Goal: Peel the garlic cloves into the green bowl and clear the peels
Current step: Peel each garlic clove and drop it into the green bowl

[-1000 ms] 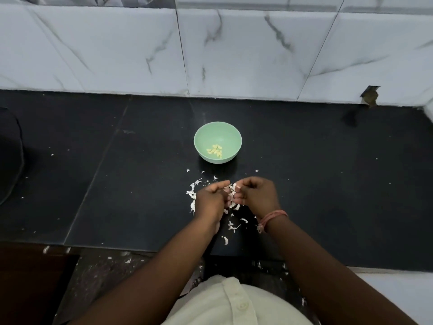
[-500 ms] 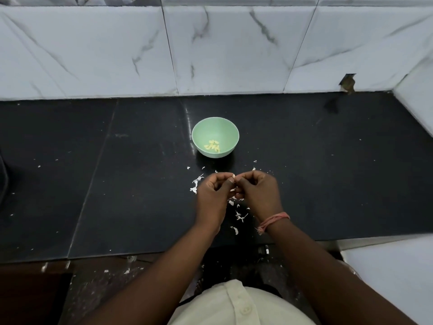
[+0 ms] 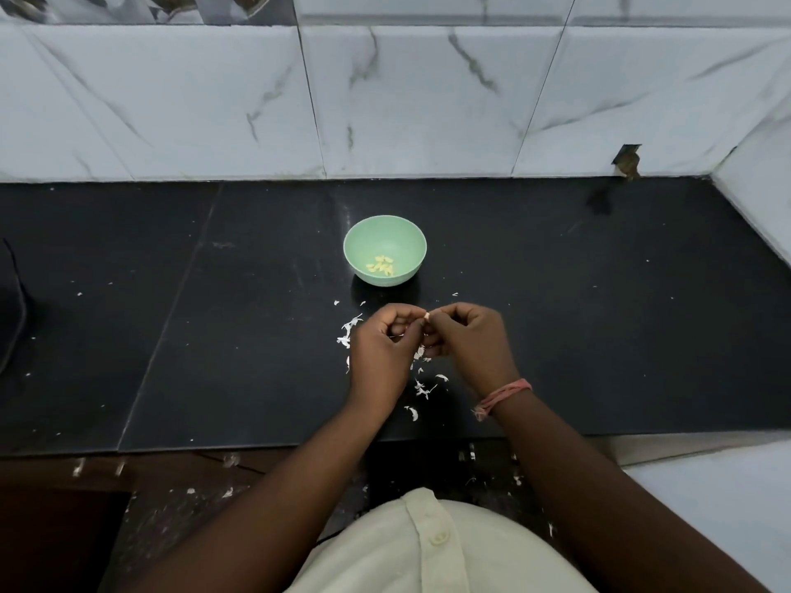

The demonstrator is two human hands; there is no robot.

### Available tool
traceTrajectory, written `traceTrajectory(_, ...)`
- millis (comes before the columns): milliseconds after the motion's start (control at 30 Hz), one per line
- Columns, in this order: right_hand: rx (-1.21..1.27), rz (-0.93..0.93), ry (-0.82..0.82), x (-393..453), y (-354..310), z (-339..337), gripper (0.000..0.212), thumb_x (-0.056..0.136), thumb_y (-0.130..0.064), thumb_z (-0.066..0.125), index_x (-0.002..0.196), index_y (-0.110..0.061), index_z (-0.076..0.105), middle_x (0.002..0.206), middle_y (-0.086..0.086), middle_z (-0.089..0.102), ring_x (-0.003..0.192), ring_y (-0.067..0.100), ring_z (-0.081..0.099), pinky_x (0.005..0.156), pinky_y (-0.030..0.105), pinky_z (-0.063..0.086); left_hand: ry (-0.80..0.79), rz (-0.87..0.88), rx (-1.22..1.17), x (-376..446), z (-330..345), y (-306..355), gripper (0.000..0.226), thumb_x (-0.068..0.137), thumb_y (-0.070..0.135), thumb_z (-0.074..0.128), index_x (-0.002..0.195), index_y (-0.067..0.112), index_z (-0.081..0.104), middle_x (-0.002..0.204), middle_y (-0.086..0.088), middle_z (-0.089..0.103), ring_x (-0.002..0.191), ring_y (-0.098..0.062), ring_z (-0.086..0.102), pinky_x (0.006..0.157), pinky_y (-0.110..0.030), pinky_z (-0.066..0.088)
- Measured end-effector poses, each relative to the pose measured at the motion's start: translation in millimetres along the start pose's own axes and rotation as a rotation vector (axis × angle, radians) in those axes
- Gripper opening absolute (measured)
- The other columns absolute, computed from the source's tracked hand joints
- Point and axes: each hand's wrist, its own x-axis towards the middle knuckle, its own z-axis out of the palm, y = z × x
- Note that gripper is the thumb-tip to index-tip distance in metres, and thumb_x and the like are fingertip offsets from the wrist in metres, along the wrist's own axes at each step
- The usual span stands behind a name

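- Your left hand [image 3: 382, 353] and right hand [image 3: 471, 342] meet at centre frame, fingertips pinching one clove [image 3: 426, 315] between them.
- The bowl [image 3: 385, 237], just above your hands, holds peeled cloves [image 3: 380, 265].
- Peels [image 3: 421, 389] lie scattered on the worktop [image 3: 599, 314] beneath your hands.

The bowl [image 3: 385, 249] is small, round and pale green, upright on the black counter. A little heap of peeled yellowish cloves [image 3: 380, 265] lies in its bottom. One pale clove [image 3: 426, 315] shows only as a small tip between the fingertips of both hands, just in front of the bowl. White papery peels [image 3: 421, 389] lie scattered on the counter under and around the hands.
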Motion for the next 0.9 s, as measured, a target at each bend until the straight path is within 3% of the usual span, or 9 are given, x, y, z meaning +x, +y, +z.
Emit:
traceTrajectory(67,-0.019,-0.014,-0.017,1,0,-4,0.014,0.089,-0.001,0.062,0.08,0.005,0.071,0.065,0.021,0.069,0.056,0.027,0.064,0.066,0.051,0.059,0.003,0.001,0.005,-2,2,1,0.014,0.09,-0.001,0.066,0.093,0.01,0.075,0.07,0.011,0.069,0.065,0.001,0.062,0.063,-0.014,0.047)
traceTrajectory(167,-0.053,-0.034,-0.037,3,-1,-9,0.014,0.087,0.0,0.063,0.076,0.005,0.071,0.06,0.015,0.067,0.05,0.022,0.062,0.059,0.042,0.058,0.014,-0.017,0.014,-5,5,3,0.015,0.09,0.002,0.066,0.092,0.014,0.075,0.068,0.01,0.068,0.064,0.001,0.061,0.063,-0.015,0.047)
traceTrajectory(333,-0.035,-0.05,-0.105,10,-1,-15,0.014,0.087,0.003,0.062,0.077,0.006,0.071,0.061,0.018,0.067,0.048,0.019,0.061,0.052,0.028,0.055,0.039,-0.028,-0.029,-5,9,5,0.016,0.09,0.001,0.066,0.094,0.012,0.075,0.076,-0.004,0.074,0.067,-0.006,0.066,0.065,-0.018,0.05)
traceTrajectory(533,0.01,-0.057,-0.17,18,2,-21,0.015,0.088,0.004,0.062,0.077,0.004,0.072,0.069,0.028,0.068,0.054,0.025,0.063,0.056,0.032,0.057,0.011,-0.066,-0.131,-4,11,8,0.011,0.09,-0.002,0.066,0.096,0.002,0.075,0.081,-0.012,0.075,0.07,-0.011,0.069,0.068,-0.02,0.053)
traceTrajectory(900,-0.043,-0.09,-0.184,24,9,-23,0.015,0.089,0.001,0.06,0.079,0.006,0.07,0.062,0.019,0.067,0.049,0.021,0.059,0.051,0.029,0.054,-0.07,-0.213,-0.28,4,12,5,0.014,0.093,-0.001,0.063,0.092,0.004,0.076,0.079,-0.009,0.072,0.07,-0.014,0.061,0.075,-0.027,0.054)
